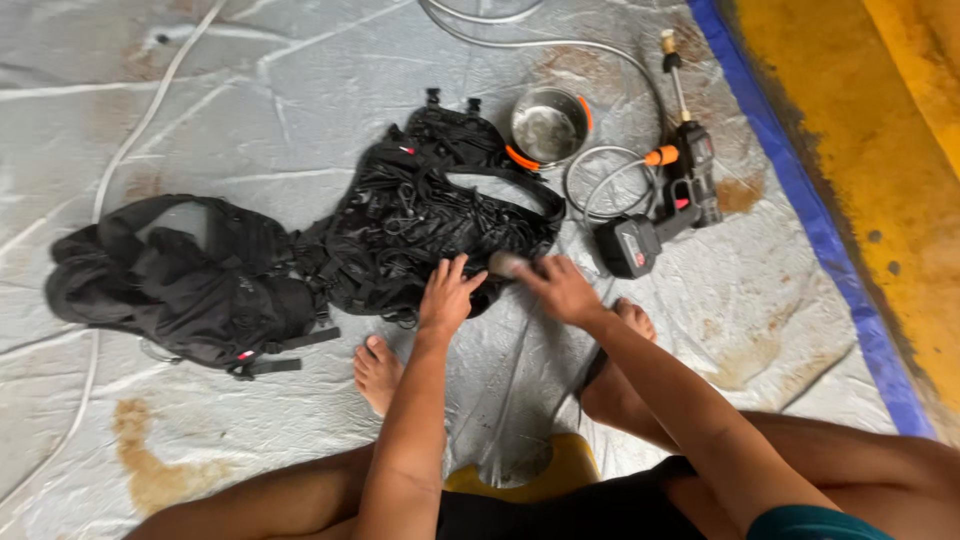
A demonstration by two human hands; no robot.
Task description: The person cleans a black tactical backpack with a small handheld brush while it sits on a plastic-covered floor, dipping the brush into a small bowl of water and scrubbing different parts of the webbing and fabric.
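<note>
A grey tarpaulin (pixel 250 100) covers the ground, and all positions below are given relative to the black backpack (pixel 420 225) spread open at its centre. A second black bag (pixel 170 270) lies just left of the backpack, touching it. To the right sits a battery-powered spray gun (pixel 665 205) with a coiled hose (pixel 600 175); a metal bowl (pixel 548 127) with orange fittings stands at the backpack's upper right edge.

The backpack lies directly ahead of the seated person, its near edge under both hands. The left hand (pixel 447 295) rests flat on that near edge, fingers spread open and pressing the fabric, gripping nothing. The right hand (pixel 560 285) is at the backpack's lower right corner, fingers curled closed around a small pale brush (pixel 507 263) whose end touches the fabric. Bare feet rest on the tarpaulin just below the backpack.
</note>
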